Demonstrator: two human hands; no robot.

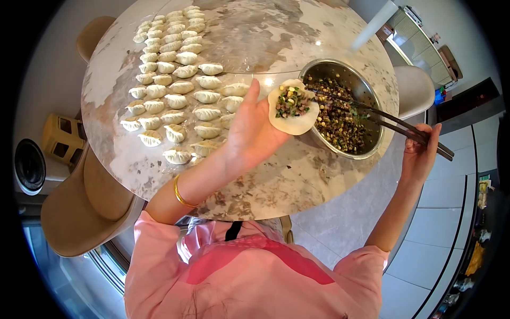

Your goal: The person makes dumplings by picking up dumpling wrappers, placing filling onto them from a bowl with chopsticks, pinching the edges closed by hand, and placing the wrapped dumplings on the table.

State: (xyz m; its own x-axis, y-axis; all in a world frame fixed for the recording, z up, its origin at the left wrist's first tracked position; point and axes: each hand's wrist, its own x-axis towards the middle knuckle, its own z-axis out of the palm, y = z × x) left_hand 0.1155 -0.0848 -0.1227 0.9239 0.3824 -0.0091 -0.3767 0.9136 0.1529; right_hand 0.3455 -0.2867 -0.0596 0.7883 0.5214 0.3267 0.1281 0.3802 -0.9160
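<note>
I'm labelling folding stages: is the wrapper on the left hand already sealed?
No, the wrapper lies open and flat on the left hand, with the filling exposed at its middle.

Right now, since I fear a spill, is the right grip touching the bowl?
Apart: the head view shows grey floor between the right grip and the bowl.

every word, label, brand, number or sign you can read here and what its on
None that I can read.
Pink shirt: darker print across it; too blurred to tell whether it holds lettering.
Small items on the far-right shelves: too small and blurred to read.
Small items on the cabinet at the top right: too small to read.
Metal bowl: no lettering shows.
</note>
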